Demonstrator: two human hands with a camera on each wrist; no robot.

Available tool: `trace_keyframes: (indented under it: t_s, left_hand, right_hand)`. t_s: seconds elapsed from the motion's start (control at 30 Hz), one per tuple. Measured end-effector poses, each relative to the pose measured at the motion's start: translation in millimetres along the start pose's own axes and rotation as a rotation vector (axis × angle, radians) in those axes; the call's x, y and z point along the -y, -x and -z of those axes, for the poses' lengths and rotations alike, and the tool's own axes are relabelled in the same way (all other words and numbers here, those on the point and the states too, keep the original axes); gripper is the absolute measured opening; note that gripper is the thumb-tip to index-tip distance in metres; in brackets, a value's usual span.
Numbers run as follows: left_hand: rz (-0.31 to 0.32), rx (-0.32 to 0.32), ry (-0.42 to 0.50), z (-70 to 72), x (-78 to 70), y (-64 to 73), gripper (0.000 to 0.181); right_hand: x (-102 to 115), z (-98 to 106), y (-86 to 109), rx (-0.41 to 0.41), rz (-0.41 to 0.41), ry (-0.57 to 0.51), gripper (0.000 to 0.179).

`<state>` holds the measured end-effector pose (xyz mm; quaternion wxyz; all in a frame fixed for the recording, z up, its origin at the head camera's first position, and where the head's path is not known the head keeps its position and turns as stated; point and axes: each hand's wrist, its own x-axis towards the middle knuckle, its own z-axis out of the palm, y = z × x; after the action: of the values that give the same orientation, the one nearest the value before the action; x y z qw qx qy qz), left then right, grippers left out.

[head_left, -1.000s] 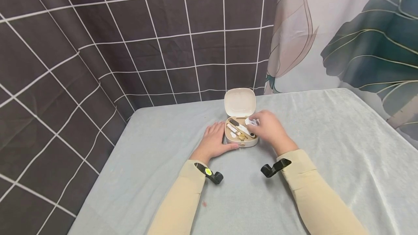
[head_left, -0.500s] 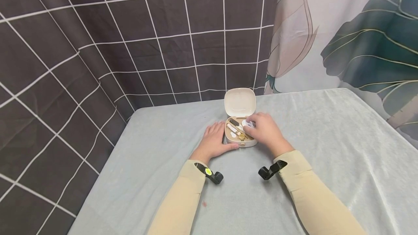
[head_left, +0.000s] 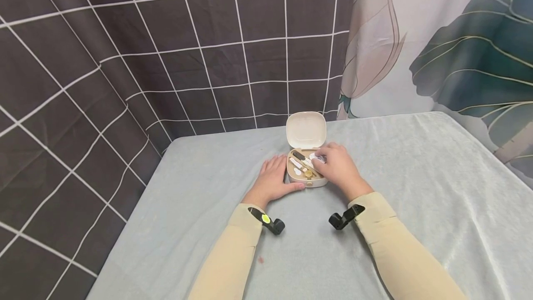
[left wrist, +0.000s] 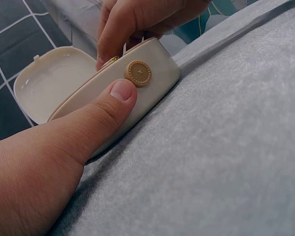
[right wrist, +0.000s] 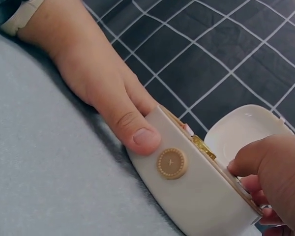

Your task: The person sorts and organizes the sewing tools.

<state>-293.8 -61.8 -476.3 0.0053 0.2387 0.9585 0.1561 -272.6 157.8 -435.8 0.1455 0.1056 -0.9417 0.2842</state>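
Note:
A small cream case (head_left: 294, 180) stands on the cloth with its lid (head_left: 306, 130) raised at the back. A tan button-shaped clasp (left wrist: 138, 73) marks its front. My left hand (head_left: 272, 182) braces the case, fingers straight along the left side and thumb (right wrist: 146, 140) against the front wall. Over the right part of the tan tray, my right hand (head_left: 338, 166) pinches a flat white piece (head_left: 315, 156) with curled fingers, which hide most of it. Beside it lie a dark-tipped tool (head_left: 298, 155), a white-and-gold tool (head_left: 296, 165) and a round gold piece (head_left: 308, 174).
Pale grey-blue cloth (head_left: 175, 198) covers the table. Dark curtain with a white grid (head_left: 216, 68) hangs behind and to the left; a floral curtain (head_left: 416, 50) hangs at the back right. Black wrist cameras (head_left: 270, 222) sit on both sleeves.
My right hand has moved left and slightly down over the tray with the white piece, then stayed almost in place. It now covers part of the dark-tipped tool. My left hand has not moved.

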Motion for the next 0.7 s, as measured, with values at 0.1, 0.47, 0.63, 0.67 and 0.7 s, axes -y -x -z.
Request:
trace_keyframes:
  t_s: [0.1,0.47,0.63,0.67,0.7]
  left_hand:
    - [0.000,-0.002,0.005,0.3,-0.3,-0.3,0.111]
    - [-0.003,0.001,-0.010,0.7,-0.6,0.7,0.111]
    - [0.002,0.003,-0.008,0.6,-1.1,0.8,0.111]
    - [0.001,0.001,-0.006,0.4,-1.0,0.7,0.111]
    - [-0.001,-0.002,-0.002,0.2,-0.8,0.8,0.111]
  right_hand:
    - [-0.4,-1.7,-0.4,-0.017,-0.022,-0.018,0.033]
    - [2.5,-8.2,3.4,-0.051,-0.118,-0.027,0.037]
    - [0.8,-8.5,4.5,-0.041,-0.145,-0.025,0.039]
    - [0.2,-8.6,4.3,-0.043,-0.144,-0.031,0.040]
    - [-0.8,-9.0,4.1,-0.046,-0.145,-0.041,0.040]
